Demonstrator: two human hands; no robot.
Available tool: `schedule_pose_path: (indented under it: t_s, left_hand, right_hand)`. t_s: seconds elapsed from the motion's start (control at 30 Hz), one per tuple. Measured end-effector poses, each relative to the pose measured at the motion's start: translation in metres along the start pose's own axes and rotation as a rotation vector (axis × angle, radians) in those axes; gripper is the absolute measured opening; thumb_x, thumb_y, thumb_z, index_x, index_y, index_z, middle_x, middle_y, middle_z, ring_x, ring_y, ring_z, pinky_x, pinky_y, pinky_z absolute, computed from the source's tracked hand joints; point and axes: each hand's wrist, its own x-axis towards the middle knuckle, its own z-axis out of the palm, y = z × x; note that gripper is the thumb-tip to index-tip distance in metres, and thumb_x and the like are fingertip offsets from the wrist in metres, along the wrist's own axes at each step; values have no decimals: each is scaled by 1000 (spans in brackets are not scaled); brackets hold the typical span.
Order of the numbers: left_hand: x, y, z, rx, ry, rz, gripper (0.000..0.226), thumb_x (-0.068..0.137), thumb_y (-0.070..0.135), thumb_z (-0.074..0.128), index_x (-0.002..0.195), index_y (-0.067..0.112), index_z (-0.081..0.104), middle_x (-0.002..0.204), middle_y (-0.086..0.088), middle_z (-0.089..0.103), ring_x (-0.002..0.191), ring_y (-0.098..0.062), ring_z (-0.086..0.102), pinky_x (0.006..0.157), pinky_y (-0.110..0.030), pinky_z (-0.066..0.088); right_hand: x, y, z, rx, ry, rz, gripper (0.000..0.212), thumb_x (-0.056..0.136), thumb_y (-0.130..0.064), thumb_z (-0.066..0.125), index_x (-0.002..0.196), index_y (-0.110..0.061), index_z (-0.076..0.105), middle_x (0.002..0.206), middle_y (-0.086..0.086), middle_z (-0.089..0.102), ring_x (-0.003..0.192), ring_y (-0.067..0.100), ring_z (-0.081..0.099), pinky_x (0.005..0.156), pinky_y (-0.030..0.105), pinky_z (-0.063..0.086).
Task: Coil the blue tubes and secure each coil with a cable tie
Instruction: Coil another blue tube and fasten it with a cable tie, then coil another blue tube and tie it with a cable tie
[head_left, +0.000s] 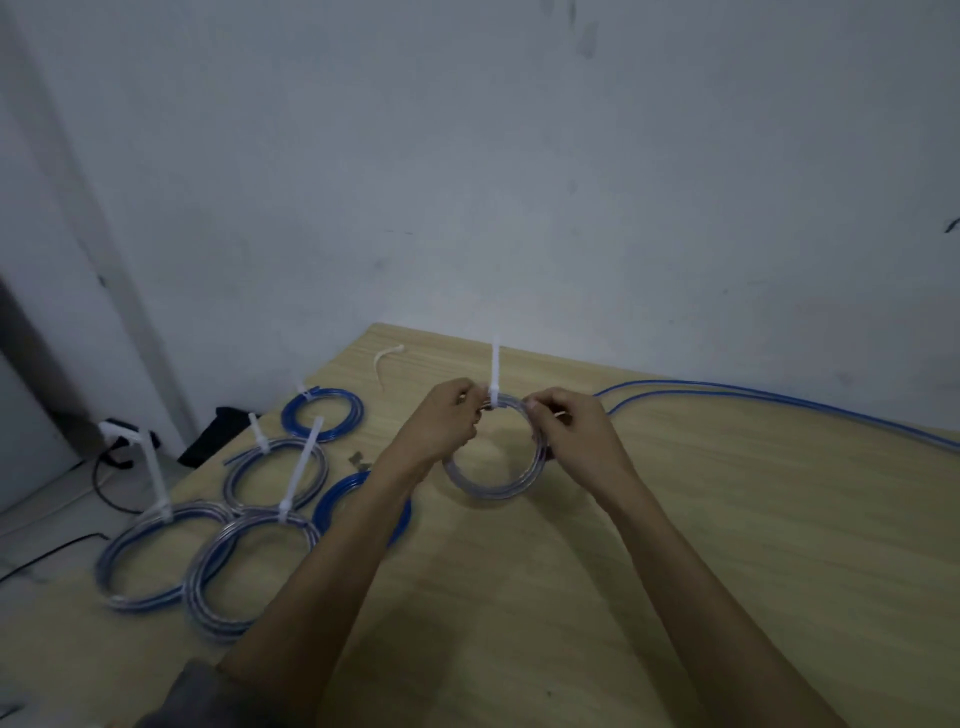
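A coil of tube (493, 486) is held up over the wooden table (675, 545), between both hands. My left hand (441, 421) pinches the coil's top on the left of a white cable tie (495, 376). The tie wraps the coil's top and its tail stands straight up. My right hand (566, 428) grips the coil just right of the tie. To the left, several tied coils (275, 475) lie on the table, each with a white tie tail sticking up. Two loose blue tubes (779, 402) run along the far right of the table.
A spare white cable tie (387, 358) lies near the table's far edge. The wall stands close behind the table. Off the table's left edge, black cables and a white plug (122, 434) lie on the floor. A small dark scrap (358, 460) lies between the coils.
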Motion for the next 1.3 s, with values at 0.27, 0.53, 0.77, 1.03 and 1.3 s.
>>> schedule_pose_path:
  t_s: [0.27,0.53,0.77,1.03,1.3]
  left_hand:
    - [-4,-44,-12,702,93,-46,44,102,23,50,60,12,51,58,-5,48,66,-28,55,62,-36,43]
    - [-4,-32,2,901,181,70,27,99,32,55,89,12,69,96,-9,64,93,-31,60,76,-40,48]
    - [4,-8,24,738,23,222,17,100,26,56,99,14,68,101,-5,64,92,-24,62,81,-40,51]
    - [18,15,78,628,-150,284,22,99,9,49,106,18,69,110,-7,62,103,-26,60,89,-38,47]
    - [22,19,114,556,-235,446,48,92,0,53,135,20,57,137,-7,53,125,-29,49,102,-46,43]
  right_hand:
    - [-13,19,45,-292,-98,28,19,97,-21,63,100,-12,79,98,3,77,91,16,69,81,27,50]
    - [-14,21,29,-428,-72,0,20,96,-27,62,95,-17,79,93,-2,77,84,13,69,80,33,56]
    - [-25,40,-27,-689,187,142,28,94,-43,56,100,-19,70,104,3,68,99,29,65,79,37,51]
    - [-38,53,-42,-848,102,177,25,99,-35,48,105,-17,65,111,6,56,108,31,57,81,38,47]
    - [-31,25,-86,-636,89,118,11,84,-34,62,79,-24,64,91,-4,68,88,23,65,74,36,52]
